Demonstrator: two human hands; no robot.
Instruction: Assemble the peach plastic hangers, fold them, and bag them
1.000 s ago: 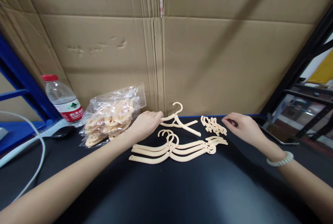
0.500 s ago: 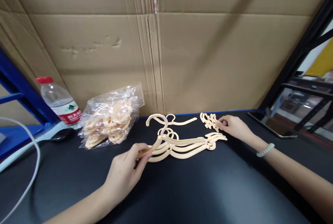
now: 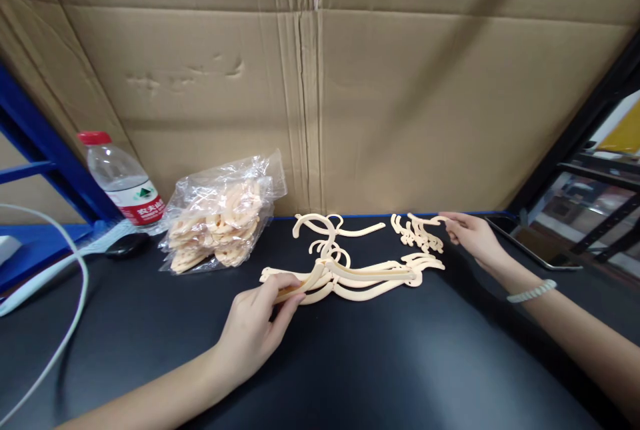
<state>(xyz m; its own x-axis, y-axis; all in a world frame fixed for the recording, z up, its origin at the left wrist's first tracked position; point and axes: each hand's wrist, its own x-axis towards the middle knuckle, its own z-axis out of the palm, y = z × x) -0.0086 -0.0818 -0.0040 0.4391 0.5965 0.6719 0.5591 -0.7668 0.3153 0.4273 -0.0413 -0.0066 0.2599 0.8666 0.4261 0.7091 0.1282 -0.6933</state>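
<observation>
My left hand (image 3: 260, 323) pinches the left arm of a cream plastic clothes hanger (image 3: 370, 274), tilted up with its hook toward the cardboard. Beneath and behind it, several similar hangers (image 3: 357, 294) lie overlapping on the dark table, and another hanger (image 3: 361, 231) rests farther back. On the right, my right hand (image 3: 473, 238) is closed with its fingertips on a small cream plastic piece (image 3: 425, 220), held over a loose heap of small curved pieces (image 3: 417, 239). Part of the held hanger is covered by my left fingers.
A clear bag of cream parts (image 3: 215, 227) stands at the back left, beside a red-capped water bottle (image 3: 127, 187). A white cable (image 3: 80, 297) curves along the left. At the right lies a phone-like dark slab (image 3: 533, 243). Cardboard (image 3: 425, 97) walls off the back.
My right hand has lifted a small cream piece up off the heap. My left hand still grips the hanger. The whole view has shifted slightly.
</observation>
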